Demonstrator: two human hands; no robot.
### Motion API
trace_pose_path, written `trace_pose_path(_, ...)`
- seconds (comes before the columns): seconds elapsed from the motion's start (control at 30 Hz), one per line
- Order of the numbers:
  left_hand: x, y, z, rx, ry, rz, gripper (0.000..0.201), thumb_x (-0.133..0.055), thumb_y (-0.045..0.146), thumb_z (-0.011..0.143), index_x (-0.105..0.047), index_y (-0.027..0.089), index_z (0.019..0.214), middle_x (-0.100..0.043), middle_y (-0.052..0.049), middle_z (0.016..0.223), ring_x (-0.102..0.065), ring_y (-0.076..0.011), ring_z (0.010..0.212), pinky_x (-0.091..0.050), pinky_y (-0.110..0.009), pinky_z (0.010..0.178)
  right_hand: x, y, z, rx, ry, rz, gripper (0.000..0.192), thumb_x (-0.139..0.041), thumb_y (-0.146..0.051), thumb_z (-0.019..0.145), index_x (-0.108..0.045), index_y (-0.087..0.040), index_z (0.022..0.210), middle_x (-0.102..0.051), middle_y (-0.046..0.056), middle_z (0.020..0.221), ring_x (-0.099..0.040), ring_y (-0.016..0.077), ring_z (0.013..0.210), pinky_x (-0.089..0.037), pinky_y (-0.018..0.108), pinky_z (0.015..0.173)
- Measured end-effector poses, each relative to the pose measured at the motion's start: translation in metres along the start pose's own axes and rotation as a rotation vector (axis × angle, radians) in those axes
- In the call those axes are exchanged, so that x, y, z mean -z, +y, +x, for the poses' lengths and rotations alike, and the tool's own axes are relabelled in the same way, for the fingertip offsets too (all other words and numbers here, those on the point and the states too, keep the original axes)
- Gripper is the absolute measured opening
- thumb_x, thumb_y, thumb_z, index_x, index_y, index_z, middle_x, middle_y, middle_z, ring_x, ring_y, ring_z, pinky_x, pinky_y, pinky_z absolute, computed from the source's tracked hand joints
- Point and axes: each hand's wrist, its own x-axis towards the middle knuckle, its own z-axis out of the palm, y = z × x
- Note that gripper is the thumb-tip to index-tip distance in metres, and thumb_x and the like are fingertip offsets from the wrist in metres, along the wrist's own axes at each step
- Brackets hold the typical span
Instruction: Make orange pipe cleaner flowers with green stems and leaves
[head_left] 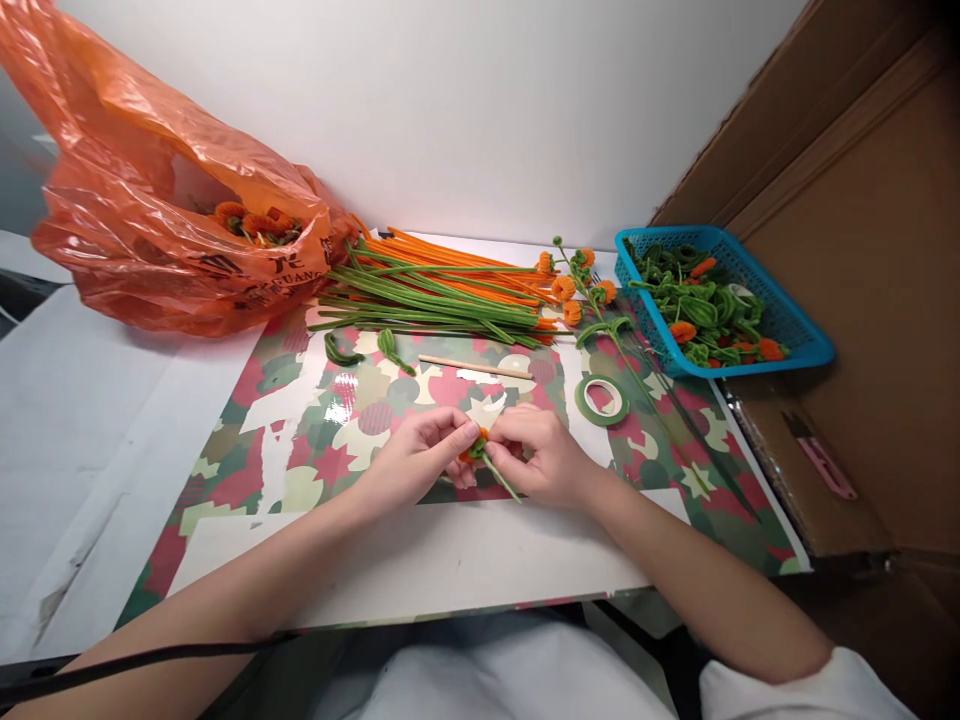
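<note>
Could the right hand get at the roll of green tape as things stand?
Probably yes: the green tape roll lies flat beside the right hand, nothing between them, though that hand first has to release the small orange-and-green piece.

Bright, even overhead light. Glare on the orange plastic bag (165, 210) and glossy patterned mat (345, 400). Soft, short shadows under the hands. Wide-angle bowing at the edges; right corner dim. Focus sharp centrally.

one head-worn view looks forward and down from close above the surface (465, 570), the wall filling the upper frame.
</note>
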Motion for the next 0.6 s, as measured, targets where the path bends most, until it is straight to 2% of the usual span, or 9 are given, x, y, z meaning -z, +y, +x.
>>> trace_pose_path(0.1,0.002,-0.001,0.000,-0.070,-0.036,-0.114,0.032,-0.069,0.048,0.079,-0.060,0.017,0.085,-0.065,0.000,0.068,-0.064,-0.0122,0.058,-0.054,-0.024,0.059,0.000,-0.003,-0.001,-0.172,0.033,0.262,0.027,-0.046,-0.031,0.090,-0.046,-0.021,0.065,-0.049,-0.002,0.056,-0.043,0.0113,0.052,-0.036,0.025,0.055)
trace_pose_path(0.17,0.003,-0.001,0.001,-0.144,-0.050,-0.177,0.031,-0.072,0.038,0.079,-0.062,0.021,0.102,-0.068,-0.002,0.085,-0.066,-0.0129,0.069,-0.056,-0.025,0.066,-0.001,-0.004,-0.002,-0.268,0.041,0.426,0.031,-0.045,-0.040,0.092,-0.048,-0.020,0.069,-0.051,-0.002,0.059,-0.045,0.0113,0.052,-0.036,0.025,0.052)
trace_pose_path(0.23,0.004,-0.003,0.002,-0.175,-0.053,-0.189,0.033,-0.071,0.032,0.080,-0.063,0.025,0.111,-0.067,-0.004,0.103,-0.066,-0.0133,0.077,-0.056,-0.026,0.071,-0.002,-0.004,-0.002,-0.302,0.039,0.467,0.032,-0.045,-0.043,0.093,-0.049,-0.020,0.071,-0.050,-0.002,0.059,-0.045,0.0111,0.052,-0.035,0.025,0.051)
trace_pose_path(0.33,0.005,-0.004,0.003,-0.132,-0.048,-0.199,0.027,-0.070,0.032,0.081,-0.068,0.024,0.106,-0.067,-0.005,0.111,-0.066,-0.0135,0.080,-0.057,-0.027,0.074,0.001,-0.005,-0.002,-0.246,0.033,0.306,0.034,-0.043,-0.037,0.093,-0.044,-0.020,0.064,-0.044,-0.003,0.055,-0.041,0.0110,0.052,-0.031,0.026,0.052)
trace_pose_path(0.47,0.005,-0.007,0.005,-0.043,-0.044,-0.275,0.024,-0.075,0.033,0.077,-0.071,0.022,0.097,-0.069,-0.003,0.098,-0.065,-0.0123,0.077,-0.057,-0.024,0.071,0.011,-0.007,-0.001,-0.062,0.083,-0.024,0.031,-0.041,-0.026,0.092,-0.045,-0.020,0.062,-0.050,-0.002,0.057,-0.044,0.0126,0.056,-0.034,0.030,0.065)
trace_pose_path(0.6,0.005,-0.009,0.007,-0.017,-0.003,-0.294,0.022,-0.078,0.033,0.074,-0.071,0.020,0.090,-0.068,-0.001,0.086,-0.064,-0.0098,0.069,-0.056,-0.021,0.066,0.016,-0.007,0.000,0.015,0.072,-0.169,0.022,-0.046,-0.024,0.089,-0.050,-0.019,0.068,-0.054,-0.002,0.059,-0.046,0.0131,0.058,-0.032,0.031,0.068)
